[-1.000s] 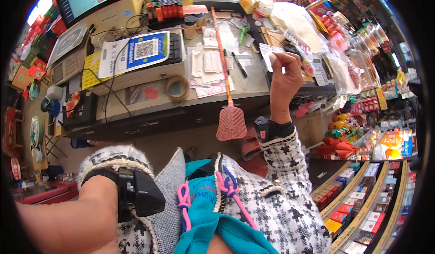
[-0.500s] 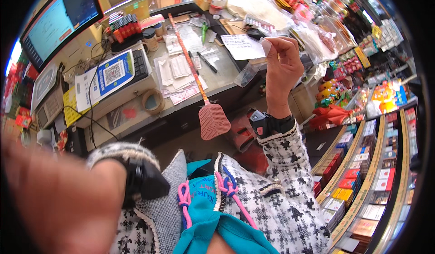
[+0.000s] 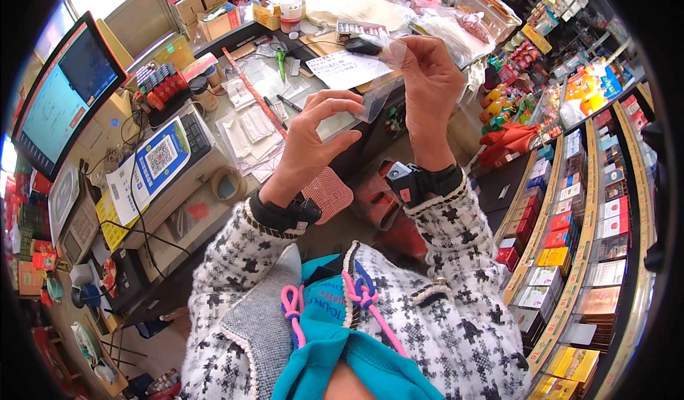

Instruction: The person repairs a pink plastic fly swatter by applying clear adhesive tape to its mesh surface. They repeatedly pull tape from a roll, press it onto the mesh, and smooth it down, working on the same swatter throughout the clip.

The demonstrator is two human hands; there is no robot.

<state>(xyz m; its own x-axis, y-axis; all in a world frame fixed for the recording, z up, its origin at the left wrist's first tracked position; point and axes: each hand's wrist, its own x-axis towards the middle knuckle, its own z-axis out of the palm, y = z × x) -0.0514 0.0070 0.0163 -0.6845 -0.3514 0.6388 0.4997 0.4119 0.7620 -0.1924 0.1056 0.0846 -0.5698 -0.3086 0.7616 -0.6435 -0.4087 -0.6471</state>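
Observation:
My right hand is raised over the front edge of the counter, thumb and fingers pinched on a small whitish, see-through scrap. I cannot make out exactly what the scrap is. To its left, my left hand is held up with thumb and fingers apart and nothing between them. Beneath that hand, a fly swatter with a pink mesh head reaches out past the counter edge. A clear plastic bag lies at the edge between my hands. Beyond them is a handwritten white sheet.
On the left stand a monitor and a box with a blue code card on it. A tape roll sits near the counter edge. Paper packets and a pen lie mid-counter. Shelves of small boxes rise on the right.
My left hand has come from the blurred lower left up to the counter edge, near my right hand. My right hand keeps its pinch on the scrap. The view has shifted somewhat.

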